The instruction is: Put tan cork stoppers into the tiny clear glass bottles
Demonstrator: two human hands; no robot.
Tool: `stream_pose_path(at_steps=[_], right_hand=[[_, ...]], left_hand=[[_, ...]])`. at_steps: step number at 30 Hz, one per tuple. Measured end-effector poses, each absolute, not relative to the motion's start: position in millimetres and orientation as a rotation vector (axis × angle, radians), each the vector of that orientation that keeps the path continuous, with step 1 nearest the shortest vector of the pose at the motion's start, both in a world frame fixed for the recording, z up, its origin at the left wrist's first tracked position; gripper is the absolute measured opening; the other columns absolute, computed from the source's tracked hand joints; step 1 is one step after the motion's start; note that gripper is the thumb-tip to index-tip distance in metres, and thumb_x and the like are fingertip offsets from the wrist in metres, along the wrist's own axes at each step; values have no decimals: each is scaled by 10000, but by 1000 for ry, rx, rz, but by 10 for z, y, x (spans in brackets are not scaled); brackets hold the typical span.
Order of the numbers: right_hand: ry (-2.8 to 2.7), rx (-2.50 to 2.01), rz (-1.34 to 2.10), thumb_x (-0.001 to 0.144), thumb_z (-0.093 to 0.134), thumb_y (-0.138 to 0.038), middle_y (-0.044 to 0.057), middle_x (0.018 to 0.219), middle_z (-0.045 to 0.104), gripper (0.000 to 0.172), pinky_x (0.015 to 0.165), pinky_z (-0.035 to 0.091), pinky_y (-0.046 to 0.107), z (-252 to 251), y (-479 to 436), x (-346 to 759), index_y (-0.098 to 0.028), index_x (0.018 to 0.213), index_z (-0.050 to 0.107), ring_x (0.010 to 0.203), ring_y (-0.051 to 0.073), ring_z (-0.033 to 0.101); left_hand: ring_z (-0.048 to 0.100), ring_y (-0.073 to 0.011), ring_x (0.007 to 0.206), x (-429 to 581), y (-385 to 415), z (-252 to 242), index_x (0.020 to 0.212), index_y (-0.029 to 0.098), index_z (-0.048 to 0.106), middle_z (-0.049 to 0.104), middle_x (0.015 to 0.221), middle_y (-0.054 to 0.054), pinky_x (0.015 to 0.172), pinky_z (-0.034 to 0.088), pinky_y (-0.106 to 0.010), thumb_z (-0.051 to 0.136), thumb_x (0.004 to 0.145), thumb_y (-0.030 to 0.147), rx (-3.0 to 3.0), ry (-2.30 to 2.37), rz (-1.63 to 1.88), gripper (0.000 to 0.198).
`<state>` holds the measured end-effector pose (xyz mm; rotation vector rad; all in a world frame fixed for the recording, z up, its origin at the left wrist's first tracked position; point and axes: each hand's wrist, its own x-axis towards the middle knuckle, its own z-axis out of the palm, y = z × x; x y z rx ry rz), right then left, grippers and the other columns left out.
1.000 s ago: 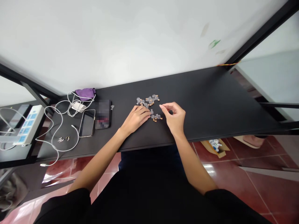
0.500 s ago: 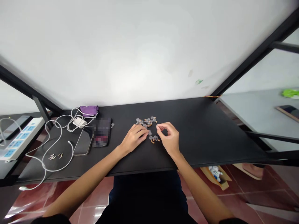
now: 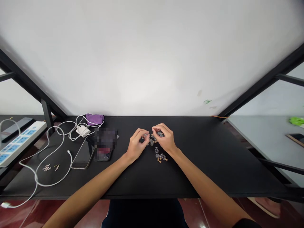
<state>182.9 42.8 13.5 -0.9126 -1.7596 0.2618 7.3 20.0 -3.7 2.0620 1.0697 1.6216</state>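
My left hand (image 3: 137,143) is closed in a pinch, thumb and forefinger meeting at the edge of a cluster of tiny clear glass bottles (image 3: 152,142). Close by on the right, my right hand (image 3: 165,137) pinches with its fingertips almost touching the left ones. Whatever either pinch holds is too small or hidden to make out. Some bottle glass shows through the gap in my left fingers. Nearer to me lie a few more little bottles (image 3: 157,155) with small tan corks (image 3: 159,160) beside them. My right hand partly covers the far bottles.
At left lie a phone (image 3: 83,155), a partly blurred dark item (image 3: 105,144), a purple pouch (image 3: 95,119), a white cable (image 3: 51,183) with a charger (image 3: 83,130), and small slivers (image 3: 47,167). A power strip (image 3: 21,142) stands beyond the black table (image 3: 213,158).
My hands have come together, with the left lifted from resting flat near the bottles into a pinch. The view has tilted upward, so the table appears lower.
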Motion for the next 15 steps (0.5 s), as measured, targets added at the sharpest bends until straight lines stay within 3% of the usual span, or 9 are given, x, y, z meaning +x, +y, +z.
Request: stream_pose_path(at_steps=[8,15], right_hand=[[-1715,-920,318,952,615,-230,45,842,669,94,719,571,404,39,322,1697,-285,936,689,752,231,650],[-1659,-966,452,958,641,-239,31,840,649,66,735,530,376,36,411,1856,-253,930,699,737,201,610]], left_hand=[[600,-98,697,42,291,-38,1012,206,630,618,945,-15,668,529,-251,653,950,250,1658,1208,1636,79],[592,-130,772,66,309,-43,975,211,672,630,940,-28,711,522,-276,667,943,220,1785,1106,1552,33]])
